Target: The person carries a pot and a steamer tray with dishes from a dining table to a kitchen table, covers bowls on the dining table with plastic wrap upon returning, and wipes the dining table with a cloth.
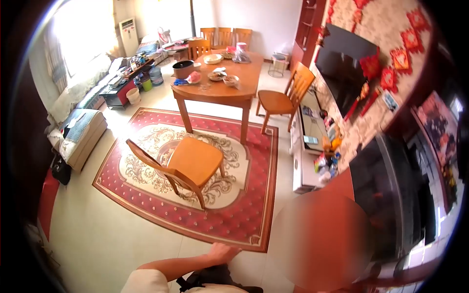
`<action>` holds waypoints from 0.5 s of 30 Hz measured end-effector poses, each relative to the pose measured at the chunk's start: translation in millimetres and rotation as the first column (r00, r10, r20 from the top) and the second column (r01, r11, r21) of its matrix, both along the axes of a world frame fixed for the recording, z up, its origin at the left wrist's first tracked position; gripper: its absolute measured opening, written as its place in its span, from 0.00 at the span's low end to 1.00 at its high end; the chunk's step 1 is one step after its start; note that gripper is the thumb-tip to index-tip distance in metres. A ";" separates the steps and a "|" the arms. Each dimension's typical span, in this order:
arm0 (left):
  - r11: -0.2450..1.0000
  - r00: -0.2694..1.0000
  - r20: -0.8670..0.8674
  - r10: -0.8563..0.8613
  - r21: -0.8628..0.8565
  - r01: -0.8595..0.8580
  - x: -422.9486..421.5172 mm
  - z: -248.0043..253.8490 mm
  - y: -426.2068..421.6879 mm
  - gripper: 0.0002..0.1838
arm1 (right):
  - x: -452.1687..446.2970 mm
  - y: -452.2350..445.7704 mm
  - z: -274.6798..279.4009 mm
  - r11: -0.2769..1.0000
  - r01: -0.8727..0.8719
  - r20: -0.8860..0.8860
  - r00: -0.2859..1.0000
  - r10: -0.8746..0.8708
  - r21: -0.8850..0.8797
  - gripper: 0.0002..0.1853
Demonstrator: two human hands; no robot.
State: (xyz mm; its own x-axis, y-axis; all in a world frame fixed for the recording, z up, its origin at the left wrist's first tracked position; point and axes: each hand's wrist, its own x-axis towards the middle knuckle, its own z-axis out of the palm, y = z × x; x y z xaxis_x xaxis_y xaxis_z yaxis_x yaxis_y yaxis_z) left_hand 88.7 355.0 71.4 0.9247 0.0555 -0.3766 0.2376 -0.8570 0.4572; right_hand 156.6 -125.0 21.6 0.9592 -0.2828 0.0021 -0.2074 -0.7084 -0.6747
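Far left: fabric sofa [84, 139]. Next, patterned red-and-cream rug [110, 181]; on it, wooden chair [196, 158], upright, slatted back toward the camera, apart from the dining table [244, 80] behind. Left hand [223, 253] low in front of the body, nearest the rug's near edge, no contact visible; fingers look loosely bent, palm hidden, can't tell if it holds anything. Right hand out of frame. Right: second wooden chair [277, 101], white TV cabinet [304, 178]. Judgement: moving well here means lifting feet over the rug border, arm tucked, clear of chair legs.
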 end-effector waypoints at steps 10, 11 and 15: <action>0.767 0.703 0.666 0.251 0.306 -0.564 68.5 10.5 228.8 0.07 | 173.3 352.1 7.4 0.686 -0.716 -0.079 0.697 0.713 -0.131 0.22; 0.710 0.684 0.686 0.246 0.353 -0.610 75.9 5.7 248.9 0.08 | 194.8 361.9 -1.5 0.676 -0.723 -0.118 0.690 0.714 -0.143 0.23; 0.609 0.753 0.634 0.177 0.530 -0.590 80.9 -28.1 290.3 0.08 | 310.5 414.5 -12.7 0.607 -0.792 -0.329 0.559 0.761 0.060 0.27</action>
State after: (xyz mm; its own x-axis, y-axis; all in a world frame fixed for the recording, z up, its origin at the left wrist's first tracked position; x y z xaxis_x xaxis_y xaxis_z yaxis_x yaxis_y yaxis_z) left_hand 169.6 645.3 43.3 0.7735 0.4890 0.4034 0.5510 -0.8332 -0.0465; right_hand 467.1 289.5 8.9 0.7604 0.5590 -0.3307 0.2798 -0.7414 -0.6099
